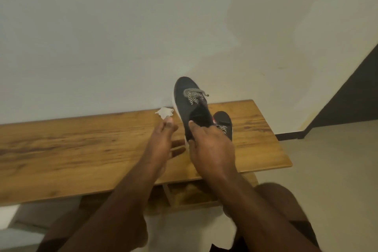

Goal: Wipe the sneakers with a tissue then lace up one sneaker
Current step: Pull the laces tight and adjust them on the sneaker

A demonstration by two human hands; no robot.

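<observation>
My right hand [206, 145] grips a black sneaker [189, 100] by its heel collar, thumb inside the opening, and holds it tilted up with the toe toward the wall. Its black-and-white lace hangs loose over the tongue. A second black sneaker [224, 120] lies on the wooden table [81, 145] just behind that hand, partly hidden. My left hand [163, 139] reaches over the table with straight fingers, its fingertips at the edge of a crumpled white tissue [164, 112] near the wall.
The table stands against a pale wall [143, 37], with its right end at the tiled floor [331, 159]. A shelf under the table shows below its front edge. My knees are at the bottom of the view.
</observation>
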